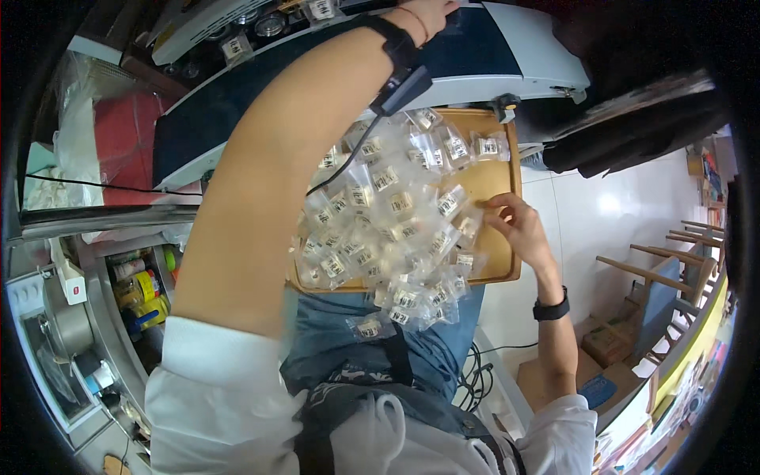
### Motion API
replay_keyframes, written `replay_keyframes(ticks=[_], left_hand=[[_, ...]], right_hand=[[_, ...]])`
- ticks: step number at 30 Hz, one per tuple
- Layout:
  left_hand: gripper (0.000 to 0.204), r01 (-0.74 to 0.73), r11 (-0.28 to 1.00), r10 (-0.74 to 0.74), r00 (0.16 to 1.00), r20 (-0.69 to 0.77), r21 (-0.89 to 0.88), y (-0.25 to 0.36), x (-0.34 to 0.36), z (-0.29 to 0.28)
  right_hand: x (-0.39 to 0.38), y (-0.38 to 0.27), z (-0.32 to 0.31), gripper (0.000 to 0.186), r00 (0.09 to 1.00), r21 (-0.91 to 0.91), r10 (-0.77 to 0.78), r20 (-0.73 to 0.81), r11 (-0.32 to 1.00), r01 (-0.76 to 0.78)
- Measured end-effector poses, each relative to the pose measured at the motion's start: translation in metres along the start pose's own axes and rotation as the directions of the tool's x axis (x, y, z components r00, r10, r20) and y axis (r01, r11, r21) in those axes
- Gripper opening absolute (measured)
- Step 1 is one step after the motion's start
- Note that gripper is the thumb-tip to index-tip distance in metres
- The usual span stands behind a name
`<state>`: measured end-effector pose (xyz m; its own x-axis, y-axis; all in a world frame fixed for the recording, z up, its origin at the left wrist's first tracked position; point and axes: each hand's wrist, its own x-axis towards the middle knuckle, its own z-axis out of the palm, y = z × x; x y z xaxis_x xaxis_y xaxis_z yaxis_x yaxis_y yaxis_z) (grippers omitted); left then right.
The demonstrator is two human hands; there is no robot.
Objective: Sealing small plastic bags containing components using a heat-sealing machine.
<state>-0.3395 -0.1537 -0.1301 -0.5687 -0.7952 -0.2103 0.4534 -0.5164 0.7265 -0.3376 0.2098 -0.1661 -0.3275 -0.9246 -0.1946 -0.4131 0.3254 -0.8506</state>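
A brown tray (496, 247) rests across my lap, heaped with small clear plastic bags (385, 178), each with a pale printed label. At the tray's right side my right hand (518, 226) has thumb and forefinger pinched at the edge of one small clear bag (470, 223). My left hand (425, 17) reaches far forward over the dark belt (475, 43) of a light grey machine. Its fingers are mostly cut off by the top edge, so what they hold, if anything, is hidden. A few bags (368, 326) lie past the tray's near rim, on my lap.
Beyond the belt, another small bag (237, 47) lies by the machine's round metal parts. A black cable (348, 165) hangs from my left wrist over the tray. An open drawer (138, 293) with bottles stands at left, wooden stools (665, 273) at far right.
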Motion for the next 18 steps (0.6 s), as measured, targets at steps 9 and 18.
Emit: replay_keyframes(ticks=[9, 18], left_hand=[[0.018, -0.103, 0.802, 0.129, 0.992, -0.002, 0.589, 0.051, -0.126, 0.009], [0.05, -0.12, 0.497, -0.571, 0.7, 0.429, 0.859, 0.012, -0.168, 0.027]], right_hand=[[0.024, -0.007, -0.02, 0.009, 0.995, 0.04, -0.078, 0.063, 0.996, 0.075], [0.087, -0.092, -0.087, 0.01, 0.927, 0.105, -0.37, -0.068, 0.921, 0.375]])
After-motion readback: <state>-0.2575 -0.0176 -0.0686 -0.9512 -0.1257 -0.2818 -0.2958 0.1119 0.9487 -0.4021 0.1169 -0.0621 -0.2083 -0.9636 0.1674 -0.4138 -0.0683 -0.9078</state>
